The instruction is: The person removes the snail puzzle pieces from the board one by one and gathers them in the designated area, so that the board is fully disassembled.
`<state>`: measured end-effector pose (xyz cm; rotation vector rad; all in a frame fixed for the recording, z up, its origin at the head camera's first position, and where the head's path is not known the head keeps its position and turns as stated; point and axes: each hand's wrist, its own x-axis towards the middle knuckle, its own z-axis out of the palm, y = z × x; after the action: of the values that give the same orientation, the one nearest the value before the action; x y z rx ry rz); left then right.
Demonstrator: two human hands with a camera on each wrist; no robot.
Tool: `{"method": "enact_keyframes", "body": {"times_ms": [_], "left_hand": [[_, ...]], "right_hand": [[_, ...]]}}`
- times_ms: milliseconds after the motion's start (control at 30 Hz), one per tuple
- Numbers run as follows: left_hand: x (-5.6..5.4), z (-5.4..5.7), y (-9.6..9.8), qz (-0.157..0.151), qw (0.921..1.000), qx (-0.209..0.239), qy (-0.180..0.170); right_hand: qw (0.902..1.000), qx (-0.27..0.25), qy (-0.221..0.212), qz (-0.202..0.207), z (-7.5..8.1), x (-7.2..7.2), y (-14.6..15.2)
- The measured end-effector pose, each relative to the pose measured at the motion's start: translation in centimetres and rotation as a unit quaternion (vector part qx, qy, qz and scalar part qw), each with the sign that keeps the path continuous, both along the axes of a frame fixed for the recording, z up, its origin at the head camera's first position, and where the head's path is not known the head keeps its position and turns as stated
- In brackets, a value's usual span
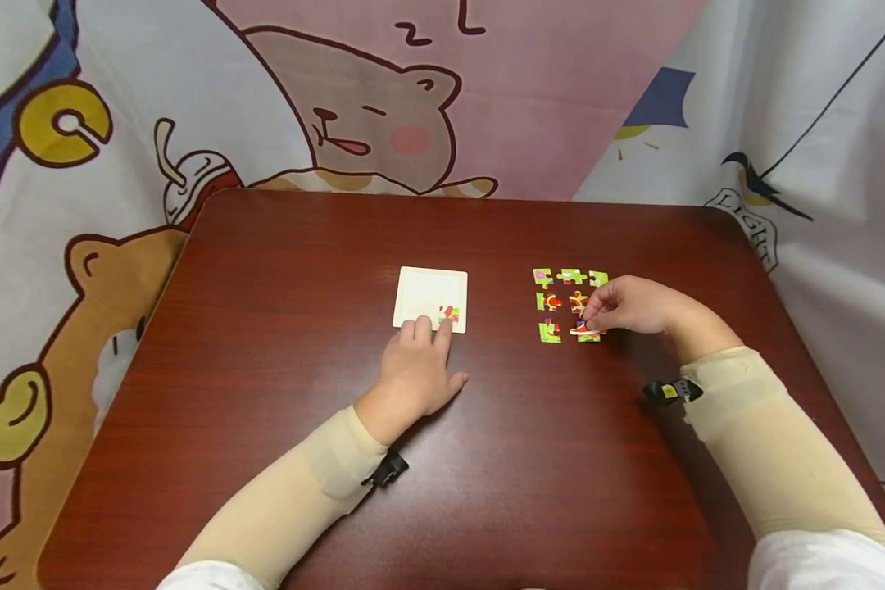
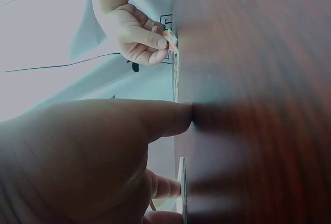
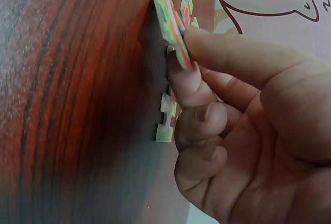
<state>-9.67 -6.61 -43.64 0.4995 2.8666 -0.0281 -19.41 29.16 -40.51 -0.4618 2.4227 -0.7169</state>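
My right hand (image 1: 630, 303) pinches a jigsaw puzzle piece (image 3: 173, 27) between thumb and index finger, with the piece tilted up off the table in the right wrist view. The other fingers curl toward the palm. Around and under that hand lie several loose pieces in green, red and white, such as a corner piece (image 1: 549, 331). My left hand (image 1: 416, 373) lies at the near edge of a square, cream puzzle board (image 1: 428, 287), its fingertips on the board and its thumb touching the table. One piece (image 1: 450, 314) sits in the board's lower right corner, beside the index fingertip.
The dark red-brown wooden table (image 1: 302, 270) carries the board near its middle and the loose pieces to the right of it. A cartoon-printed curtain (image 1: 531, 98) hangs behind the table and along its sides. Each wrist wears a black camera strap (image 1: 387, 469).
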Motion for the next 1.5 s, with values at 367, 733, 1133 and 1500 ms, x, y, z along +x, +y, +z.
{"method": "enact_keyframes", "body": {"times_ms": [367, 733, 1133, 1500], "left_hand": [[0.0, 0.1, -0.4, 0.001, 1.0000, 0.004, 0.007], [0.1, 0.1, -0.9, 0.001, 0.9999, 0.010, 0.009], [0.3, -0.1, -0.3, -0.010, 0.9999, 0.011, 0.007], [0.5, 0.2, -0.2, -0.012, 0.9999, 0.007, 0.011]], "right_hand": [[0.9989, 0.033, 0.027, -0.019, -0.1, 0.1, -0.7], [0.9974, 0.025, 0.066, -0.014, 0.0, 0.0, -1.8], [0.9927, 0.005, 0.116, -0.033, 0.0, -0.2, -5.7], [0.9889, -0.035, 0.144, 0.009, -0.8, -0.7, -13.0]]}}
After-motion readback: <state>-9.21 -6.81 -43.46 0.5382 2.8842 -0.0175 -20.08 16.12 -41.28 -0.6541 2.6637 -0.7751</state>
